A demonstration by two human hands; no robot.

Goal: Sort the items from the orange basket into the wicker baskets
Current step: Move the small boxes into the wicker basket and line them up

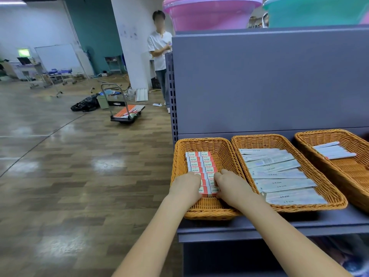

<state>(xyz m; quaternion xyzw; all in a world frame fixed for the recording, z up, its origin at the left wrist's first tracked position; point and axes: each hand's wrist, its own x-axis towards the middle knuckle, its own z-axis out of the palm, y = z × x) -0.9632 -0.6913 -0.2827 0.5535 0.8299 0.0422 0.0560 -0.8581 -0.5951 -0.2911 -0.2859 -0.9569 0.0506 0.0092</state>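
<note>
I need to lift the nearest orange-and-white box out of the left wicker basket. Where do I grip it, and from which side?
Pinch the nearest box by its two short ends, coming from above. It lies flat, its far long side tight against the next box in the stack, so only the ends are free. The left hand and right hand already flank those ends inside the left wicker basket.

Both hands (184, 185) forward, fingers (218, 177) curled.

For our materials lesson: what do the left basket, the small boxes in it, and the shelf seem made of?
Left basket: woven wicker or a plastic imitation, golden, ribbed weave visible.
Small boxes: probably printed card, red and white, crisp edges.
Shelf: likely painted metal, flat matte grey.
</note>
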